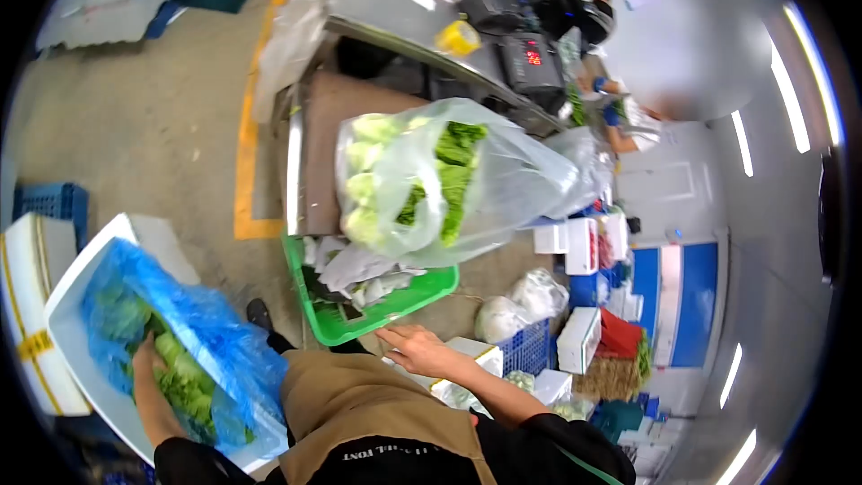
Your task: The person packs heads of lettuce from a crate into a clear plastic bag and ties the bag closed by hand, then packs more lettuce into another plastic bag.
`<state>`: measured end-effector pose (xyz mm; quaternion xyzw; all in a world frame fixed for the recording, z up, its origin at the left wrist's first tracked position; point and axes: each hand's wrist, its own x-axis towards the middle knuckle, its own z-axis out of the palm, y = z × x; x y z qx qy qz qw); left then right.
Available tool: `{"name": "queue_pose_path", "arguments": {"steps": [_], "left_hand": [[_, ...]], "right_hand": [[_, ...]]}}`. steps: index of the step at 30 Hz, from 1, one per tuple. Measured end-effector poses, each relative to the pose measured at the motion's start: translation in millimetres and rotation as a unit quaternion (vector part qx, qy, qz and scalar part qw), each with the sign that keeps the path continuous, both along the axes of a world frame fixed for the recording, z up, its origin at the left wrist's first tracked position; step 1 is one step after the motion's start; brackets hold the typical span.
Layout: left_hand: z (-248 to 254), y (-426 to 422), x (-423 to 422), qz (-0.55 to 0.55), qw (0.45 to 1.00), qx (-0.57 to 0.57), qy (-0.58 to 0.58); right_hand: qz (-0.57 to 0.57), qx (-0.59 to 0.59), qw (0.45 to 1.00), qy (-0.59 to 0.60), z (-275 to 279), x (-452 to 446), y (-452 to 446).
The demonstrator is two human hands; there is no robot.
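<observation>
My left hand (146, 357) reaches into a white foam box (61, 328) lined with a blue plastic bag (211, 341). It touches the leafy green lettuce (175, 364) inside, thumb and fingers apart, fingertips partly hidden by leaves. My right hand (415, 348) is by the near rim of a green basket (337, 334), fingers stretched out and nothing in them. Crumpled whitish material (355, 269) lies in that basket. Beyond it, a clear plastic bag (516, 171) filled with leafy green vegetables (368, 175) rests on a brown surface (323, 126).
A metal table (386, 0) holds a yellow tape roll (458, 38) and a device with red digits (532, 56). Another person (636, 126) in blue gloves stands beyond. Foam boxes and a blue crate (528, 348) are on the right. A closed foam box (40, 305) stands far left.
</observation>
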<state>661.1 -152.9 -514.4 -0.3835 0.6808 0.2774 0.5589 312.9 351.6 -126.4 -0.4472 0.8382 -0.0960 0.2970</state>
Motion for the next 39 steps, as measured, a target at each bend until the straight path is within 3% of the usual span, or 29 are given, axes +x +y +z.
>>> {"name": "queue_pose_path", "arguments": {"steps": [4, 5, 6, 7, 8, 12, 14, 16, 18, 20, 23, 24, 26, 27, 28, 30, 32, 36, 39], "left_hand": [[-6.8, 3.7, -0.2, -0.165, 0.986, -0.017, -0.032], [-3.9, 2.8, -6.6, -0.158, 0.987, -0.030, -0.027], [9.7, 10.3, -5.8, -0.152, 0.987, -0.042, -0.022], [43.5, 27.1, -4.4, -0.123, 0.989, -0.080, 0.027], [68.1, 36.9, -3.7, -0.091, 0.986, -0.119, 0.076], [92.2, 46.1, 51.8, 0.091, 0.939, -0.149, 0.295], [149.5, 63.6, 60.8, 0.196, 0.881, -0.170, 0.397], [188.9, 66.8, 72.6, 0.322, 0.808, -0.136, 0.474], [230.9, 68.6, 85.8, 0.437, 0.711, -0.101, 0.542], [287.3, 64.8, 90.2, 0.385, 0.693, -0.174, 0.584], [430.4, 110.7, 21.6, 0.389, 0.648, -0.200, 0.624], [456.2, 106.0, 15.4, 0.348, 0.699, -0.189, 0.596], [511.8, 127.7, -40.6, 0.309, 0.695, -0.195, 0.619], [530.2, 132.0, -67.9, 0.292, 0.700, -0.162, 0.631], [552.8, 149.1, -109.0, 0.279, 0.696, -0.157, 0.643], [600.1, 196.0, -209.8, 0.223, 0.696, -0.054, 0.680], [642.5, 251.6, -314.1, 0.114, 0.720, 0.064, 0.682], [649.7, 353.2, -494.0, -0.225, 0.747, 0.156, 0.606], [590.1, 442.9, -609.7, -0.395, 0.796, 0.086, 0.451]], "right_hand": [[-0.085, 0.047, 0.995, -0.031, 19.0, -9.2, 8.6], [-0.097, 0.015, 0.995, 0.005, 14.4, -13.9, 23.1], [-0.125, 0.067, 0.990, 0.023, 21.7, -18.4, 33.0], [-0.153, 0.118, 0.981, 0.030, 26.9, -23.3, 45.5], [-0.165, 0.082, 0.980, 0.070, 22.9, -34.8, 66.3], [-0.395, 0.032, 0.897, 0.197, 21.3, -103.0, 133.8], [-0.471, -0.132, 0.821, 0.295, 10.7, -142.1, 161.7], [-0.568, -0.174, 0.767, 0.242, 36.7, -175.1, 151.6], [-0.574, -0.216, 0.743, 0.268, 20.2, -221.6, 170.6], [-0.589, -0.266, 0.711, 0.276, 6.1, -261.5, 177.3], [-0.605, -0.350, 0.673, 0.242, 23.8, -288.3, 155.6], [-0.610, -0.382, 0.672, 0.175, 18.1, -304.1, 164.6], [-0.609, -0.438, 0.660, 0.043, 4.0, -336.3, 189.2], [-0.616, -0.520, 0.592, 0.009, 1.2, -344.0, 191.9], [-0.597, -0.560, 0.573, -0.042, 2.1, -345.4, 197.9], [-0.546, -0.635, 0.527, -0.143, 13.3, -348.2, 210.8], [-0.527, -0.622, 0.551, -0.179, 44.9, -327.2, 204.9], [-0.476, -0.597, 0.600, -0.239, 76.0, -310.8, 210.4], [-0.444, -0.615, 0.608, -0.236, 82.8, -307.6, 211.3]]}}
